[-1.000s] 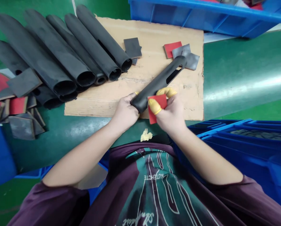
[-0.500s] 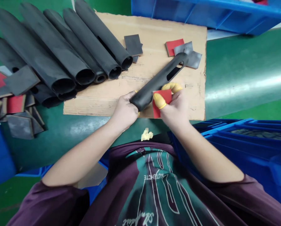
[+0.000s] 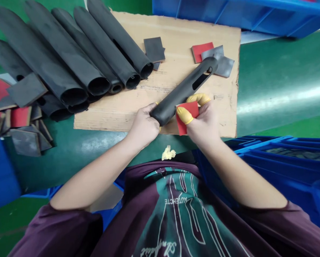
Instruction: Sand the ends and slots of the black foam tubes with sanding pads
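My left hand (image 3: 144,126) is closed round the near end of a black slotted tube (image 3: 185,89), which slants up and to the right over the cardboard sheet (image 3: 173,43). My right hand (image 3: 203,121), with yellow finger cots on thumb and forefinger, pinches a red square pad (image 3: 187,115) against the tube's side, just right of my left hand.
Several long black tubes (image 3: 76,60) lie stacked at the left. Grey and red pads (image 3: 213,59) lie on the cardboard, and a larger pile (image 3: 18,110) sits at the far left. Blue bins stand at the top (image 3: 243,14) and at the right (image 3: 283,157). A yellow scrap (image 3: 168,153) lies near my body.
The right hand and red pad have slid slightly up along the tube. The tube stays held by the left hand; the view has shifted a little.
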Action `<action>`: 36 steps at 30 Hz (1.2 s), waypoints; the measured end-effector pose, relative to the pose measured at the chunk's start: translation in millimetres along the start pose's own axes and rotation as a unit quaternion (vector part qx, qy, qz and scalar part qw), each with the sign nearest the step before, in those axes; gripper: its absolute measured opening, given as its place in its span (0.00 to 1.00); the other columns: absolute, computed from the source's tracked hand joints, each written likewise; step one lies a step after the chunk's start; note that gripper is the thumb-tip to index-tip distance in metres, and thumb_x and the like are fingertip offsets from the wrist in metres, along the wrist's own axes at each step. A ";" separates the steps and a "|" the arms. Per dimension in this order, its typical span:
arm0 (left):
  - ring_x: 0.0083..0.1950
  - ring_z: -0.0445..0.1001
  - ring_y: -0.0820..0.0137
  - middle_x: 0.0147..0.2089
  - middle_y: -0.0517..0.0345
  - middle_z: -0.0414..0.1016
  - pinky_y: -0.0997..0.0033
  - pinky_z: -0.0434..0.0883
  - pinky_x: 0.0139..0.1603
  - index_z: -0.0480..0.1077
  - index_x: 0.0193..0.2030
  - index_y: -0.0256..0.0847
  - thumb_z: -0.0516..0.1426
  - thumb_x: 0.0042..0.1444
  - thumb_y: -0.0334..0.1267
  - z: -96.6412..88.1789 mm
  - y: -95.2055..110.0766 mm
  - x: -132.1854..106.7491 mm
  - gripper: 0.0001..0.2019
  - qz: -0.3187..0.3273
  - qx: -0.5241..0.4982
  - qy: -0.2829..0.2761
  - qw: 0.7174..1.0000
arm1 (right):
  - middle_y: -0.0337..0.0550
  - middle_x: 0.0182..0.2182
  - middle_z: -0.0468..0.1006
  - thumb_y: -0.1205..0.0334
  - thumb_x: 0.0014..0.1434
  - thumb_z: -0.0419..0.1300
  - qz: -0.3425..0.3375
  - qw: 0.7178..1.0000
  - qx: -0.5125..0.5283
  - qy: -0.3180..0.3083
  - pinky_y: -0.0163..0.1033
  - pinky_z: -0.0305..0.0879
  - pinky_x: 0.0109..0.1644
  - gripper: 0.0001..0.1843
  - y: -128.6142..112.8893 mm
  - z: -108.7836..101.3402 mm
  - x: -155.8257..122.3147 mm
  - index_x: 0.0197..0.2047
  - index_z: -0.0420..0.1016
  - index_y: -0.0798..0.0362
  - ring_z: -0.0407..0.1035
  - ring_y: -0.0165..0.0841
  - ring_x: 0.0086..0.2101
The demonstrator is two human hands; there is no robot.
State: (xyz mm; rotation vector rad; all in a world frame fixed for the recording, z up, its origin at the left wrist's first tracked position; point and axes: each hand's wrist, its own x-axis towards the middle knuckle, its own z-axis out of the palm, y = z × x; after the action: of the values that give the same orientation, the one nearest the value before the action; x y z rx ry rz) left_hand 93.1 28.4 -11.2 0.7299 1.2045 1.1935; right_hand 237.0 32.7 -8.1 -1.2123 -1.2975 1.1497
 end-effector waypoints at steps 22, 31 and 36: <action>0.35 0.76 0.69 0.27 0.62 0.75 0.70 0.74 0.40 0.74 0.29 0.39 0.56 0.35 0.24 0.0 0.4 0.1 0.13 -0.030 -0.019 -0.004 0.999 | 0.34 0.29 0.67 0.37 0.50 0.71 -0.005 1.000 0.002 -0.010 0.38 0.68 0.31 0.28 1.5 1.7 2.2 0.35 0.61 0.46 0.66 0.29 0.28; 0.36 0.77 0.68 0.28 0.59 0.77 0.70 0.73 0.41 0.75 0.31 0.36 0.55 0.35 0.22 1.4 -0.8 0.5 0.15 -0.022 -0.019 -0.001 1.000 | 0.34 0.29 0.67 0.36 0.48 0.71 0.001 1.000 0.018 0.003 0.37 0.66 0.29 0.30 3.3 3.5 2.1 0.35 0.61 0.46 0.64 0.28 0.26; 0.30 0.71 0.72 0.26 0.63 0.73 0.71 0.70 0.37 0.74 0.30 0.36 0.57 0.35 0.24 -0.7 -1.2 1.7 0.12 -0.037 -0.020 -0.002 0.999 | 0.33 0.28 0.66 0.35 0.51 0.69 0.005 1.000 0.029 0.008 0.36 0.65 0.29 0.29 5.3 6.0 0.7 0.35 0.60 0.47 0.64 0.27 0.26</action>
State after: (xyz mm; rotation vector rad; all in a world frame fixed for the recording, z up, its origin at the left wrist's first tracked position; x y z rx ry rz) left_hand 92.6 29.6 -12.9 0.6520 1.1921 1.1513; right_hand 231.4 33.6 -13.8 -1.1835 -1.2392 1.1751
